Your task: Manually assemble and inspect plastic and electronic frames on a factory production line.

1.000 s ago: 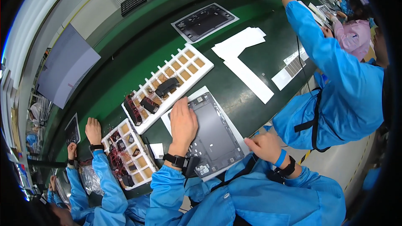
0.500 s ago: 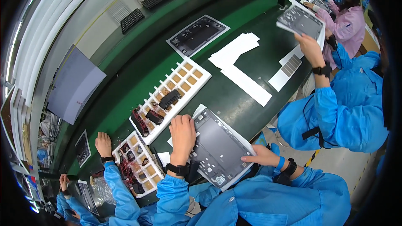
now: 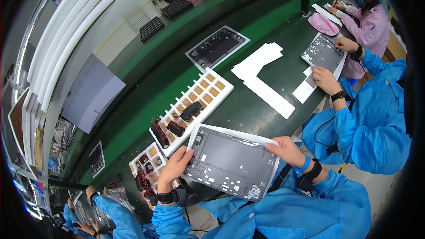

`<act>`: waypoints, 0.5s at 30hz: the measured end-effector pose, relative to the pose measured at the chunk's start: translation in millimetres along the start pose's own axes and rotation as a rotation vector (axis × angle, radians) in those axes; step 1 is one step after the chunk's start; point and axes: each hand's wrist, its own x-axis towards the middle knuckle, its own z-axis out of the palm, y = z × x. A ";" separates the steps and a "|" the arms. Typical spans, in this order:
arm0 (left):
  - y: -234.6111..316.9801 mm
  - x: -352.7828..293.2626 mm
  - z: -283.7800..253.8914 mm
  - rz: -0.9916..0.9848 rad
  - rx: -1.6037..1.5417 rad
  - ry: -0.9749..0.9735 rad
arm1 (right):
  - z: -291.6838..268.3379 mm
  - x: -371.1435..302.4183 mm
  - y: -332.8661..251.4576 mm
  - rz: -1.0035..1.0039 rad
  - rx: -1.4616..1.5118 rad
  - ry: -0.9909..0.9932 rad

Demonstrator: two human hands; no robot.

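Observation:
A dark grey tablet back housing [image 3: 228,155] with small white and silver pieces stuck along its edges is held tilted in front of me. My left hand [image 3: 176,166] grips its left edge, thumb on top. My right hand [image 3: 287,150] holds the upper right corner, thumb over the face. A white sheet [image 3: 234,132] lies behind the housing and sticks out past its far edge. Just beyond my left hand stands a white foam tray [image 3: 195,124] with tan-bottomed compartments, several holding black speaker-like parts with red wires. The fingers under the housing are hidden.
A second foam tray [image 3: 152,151] with wired parts is left of my left hand. White paper strips [image 3: 268,92] and another housing [image 3: 217,46] lie on the green bench. At right a co-worker in blue holds a similar housing [image 3: 325,54]; another co-worker's arm [image 3: 117,214] is at lower left.
My left hand came down from the housing's far end to its left edge. The housing turned wider across my view. At right, the co-worker lowered a housing and now has both hands on it.

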 end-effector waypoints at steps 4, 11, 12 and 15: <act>-13.8 -3.8 -9.6 0.108 -0.236 0.232 | 13.9 17.0 -13.9 -0.159 0.315 -0.040; -33.1 24.1 -97.0 0.166 -0.473 0.639 | 31.5 21.8 -13.5 -0.296 0.078 -0.009; -38.4 32.6 -112.8 0.172 -0.483 0.679 | 30.9 20.4 -11.3 -0.413 -0.269 0.061; -71.6 60.1 -166.5 0.161 -0.449 0.819 | 28.7 26.9 1.1 -0.707 -0.785 0.164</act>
